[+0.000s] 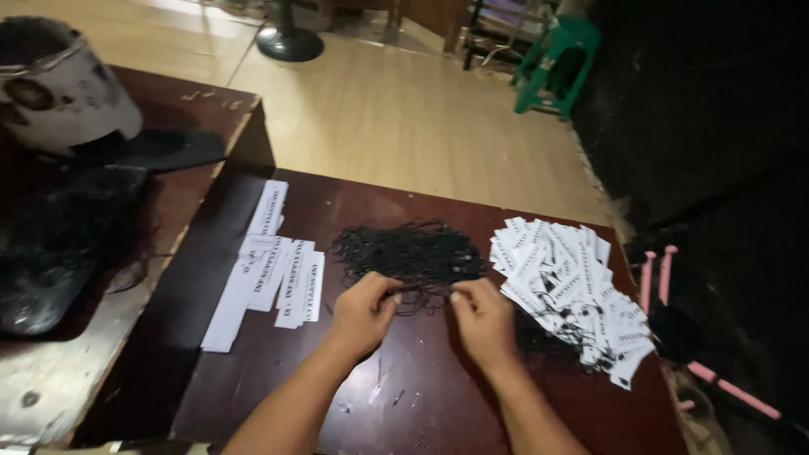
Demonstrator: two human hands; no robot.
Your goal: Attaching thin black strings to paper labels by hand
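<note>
White paper tags (274,265) with black print are lying in a loose row left of the black string pile (410,250); a bigger heap of strung tags (571,291) is lying right of it. Left hand (364,310) and right hand (482,318) are sitting just in front of the pile, both pinching a black string (424,288) between fingertips. A round white container (59,84) is standing far left of the pile, contents dark, cannot tell. Everything is resting on a dark red-brown desk (404,396); wood floor (404,118) and a green stool (558,63) are lying beyond the pile.
</note>
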